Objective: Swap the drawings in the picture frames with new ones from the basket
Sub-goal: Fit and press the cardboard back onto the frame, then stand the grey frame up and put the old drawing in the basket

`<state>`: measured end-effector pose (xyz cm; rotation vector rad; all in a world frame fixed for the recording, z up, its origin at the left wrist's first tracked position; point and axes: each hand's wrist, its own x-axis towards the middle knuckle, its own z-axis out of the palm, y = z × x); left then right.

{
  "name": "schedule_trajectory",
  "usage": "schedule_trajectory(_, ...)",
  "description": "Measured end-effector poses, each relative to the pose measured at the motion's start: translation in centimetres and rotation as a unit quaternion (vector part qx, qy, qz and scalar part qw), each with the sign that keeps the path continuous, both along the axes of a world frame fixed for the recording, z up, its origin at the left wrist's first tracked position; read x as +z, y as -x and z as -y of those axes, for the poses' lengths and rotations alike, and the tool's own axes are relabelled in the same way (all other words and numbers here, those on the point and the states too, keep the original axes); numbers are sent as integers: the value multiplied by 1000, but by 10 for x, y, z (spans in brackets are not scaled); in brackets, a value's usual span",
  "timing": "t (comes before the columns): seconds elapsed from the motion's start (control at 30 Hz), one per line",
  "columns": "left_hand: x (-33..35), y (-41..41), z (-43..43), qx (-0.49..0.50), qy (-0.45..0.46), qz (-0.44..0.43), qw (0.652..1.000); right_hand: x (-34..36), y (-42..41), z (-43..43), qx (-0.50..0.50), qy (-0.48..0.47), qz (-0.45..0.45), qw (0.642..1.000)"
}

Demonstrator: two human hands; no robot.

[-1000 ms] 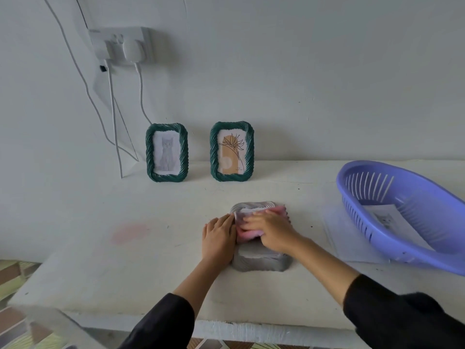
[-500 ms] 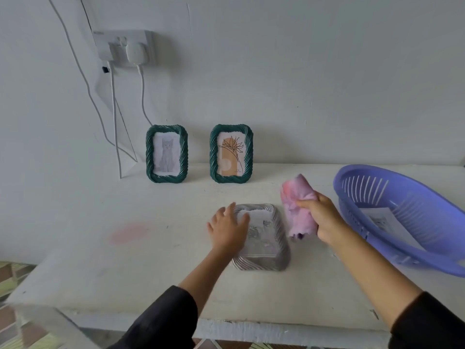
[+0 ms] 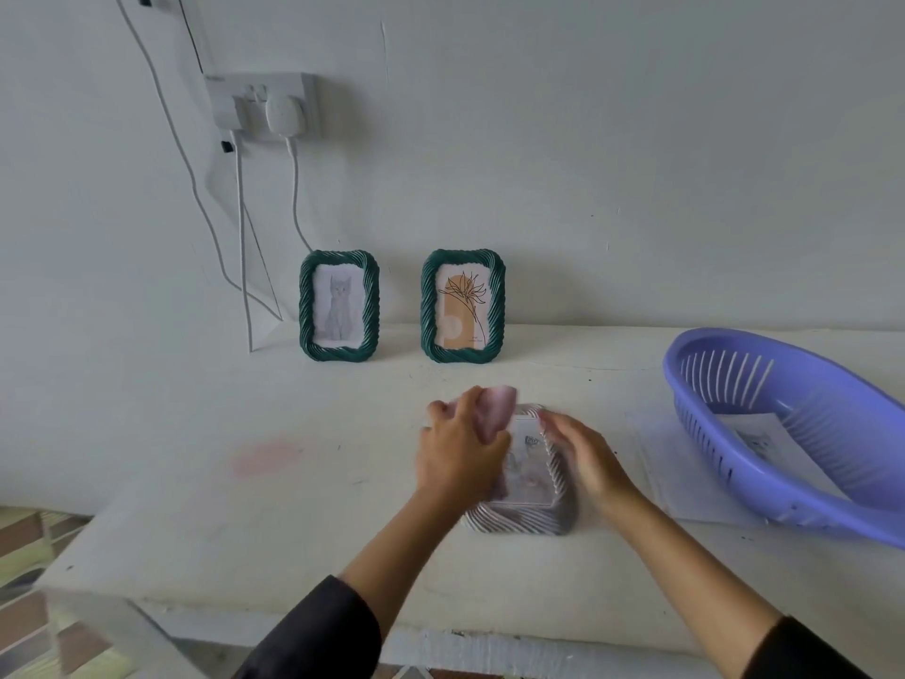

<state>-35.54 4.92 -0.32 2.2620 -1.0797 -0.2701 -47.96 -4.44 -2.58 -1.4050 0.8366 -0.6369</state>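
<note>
A grey ribbed picture frame (image 3: 553,512) lies flat on the white table (image 3: 245,531) with a drawing under its glass. My left hand (image 3: 458,458) is over the frame's left side and grips a pink cloth (image 3: 495,409), which sticks up past my fingers. Blurred by motion, my right hand (image 3: 585,455) rests with relaxed fingers on the frame's right edge. Two green frames stand against the wall: one with a cat drawing (image 3: 339,306), one with a plant drawing (image 3: 463,306). The purple basket (image 3: 803,384) at the right holds a sheet with a drawing (image 3: 756,433).
A loose white sheet (image 3: 656,463) lies on the table, partly under the basket. A wall socket (image 3: 259,105) with white cables hangs above the left green frame. A faint pink stain (image 3: 267,455) marks the table on the left. The table's front edge is close to me.
The pink cloth has gone from my right hand, where it was held out beside the basket, to my left hand. My right hand came back to the grey frame's right edge.
</note>
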Motion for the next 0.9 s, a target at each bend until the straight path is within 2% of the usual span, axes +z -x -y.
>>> schedule_trajectory(0.03, -1, -13, -7, 30, -10, 24, 999, -5, 3, 6, -17, 126, -101, 987)
schedule_trajectory(0.07, -3, -28, -15, 64, -23, 45, 997, -12, 7, 11, -20, 220, -185, 958)
schedule_trajectory(0.1, -7, -44, -24, 99, -39, 60, 993, -20, 11, 15, -14, 269, -241, 932)
schedule_trajectory(0.17, -18, -75, -40, 152, -92, 87, 980, -36, 15, 20, 0, 302, -298, 906)
schedule_trajectory(0.23, -32, -93, -54, 162, -176, 101, 966, -45, 15, 21, 12, 338, -331, 881)
schedule_trajectory(0.3, -46, -100, -62, 158, -204, 94, 962, -46, 14, 21, 8, 352, -341, 872)
schedule_trajectory(0.4, -55, -103, -65, 159, -186, 102, 964, -44, 14, 20, 9, 360, -340, 869)
schedule_trajectory(0.53, -51, -102, -63, 166, -189, 74, 965, -39, 15, 18, 9, 335, -338, 880)
schedule_trajectory(0.63, -44, -92, -55, 201, -107, 89, 970, -35, 17, 14, -23, 314, -339, 887)
schedule_trajectory(0.7, -38, -76, -46, 183, -48, 143, 971, -31, 17, 9, -38, 330, -379, 863)
schedule_trajectory(0.73, -35, -65, -40, 149, -49, 165, 974, -29, 16, 6, -40, 339, -403, 849)
schedule_trajectory(0.8, -34, -41, -28, 68, -108, 179, 976, -24, 12, 0, -39, 349, -440, 826)
schedule_trajectory(0.9, -39, -14, -8, 31, -189, 120, 974, -23, 7, -5, -35, 351, -455, 818)
